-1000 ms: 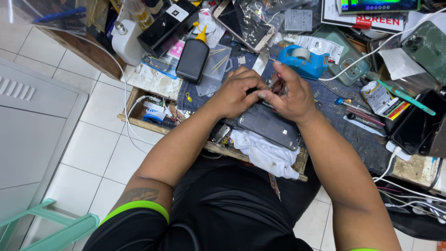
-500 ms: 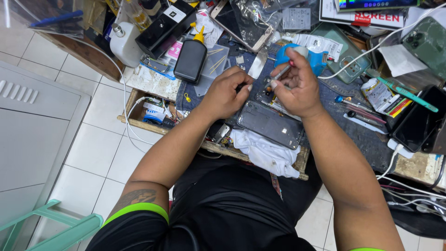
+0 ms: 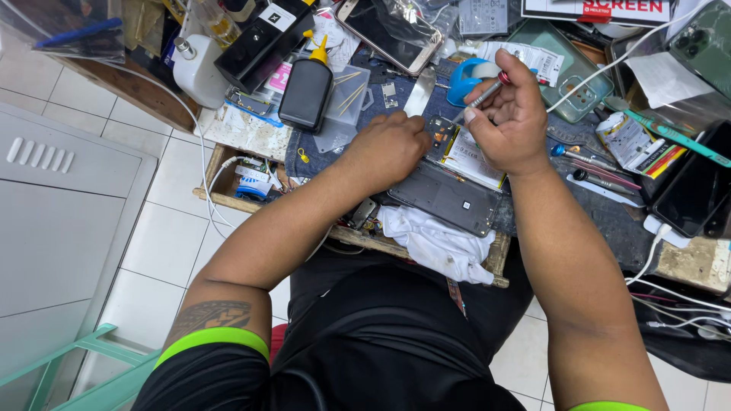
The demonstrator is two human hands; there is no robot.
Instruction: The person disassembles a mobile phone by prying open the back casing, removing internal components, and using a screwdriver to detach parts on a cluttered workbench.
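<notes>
Head view: right hand (image 3: pixel 509 122) grips screwdriver (image 3: pixel 481 97) over phone (image 3: pixel 455 179).

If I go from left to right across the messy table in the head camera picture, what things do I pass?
White bottle → black glue bottle with yellow tip → left hand → opened phone → right hand holding a thin screwdriver → green toothbrush → dark phone at the edge.
</notes>
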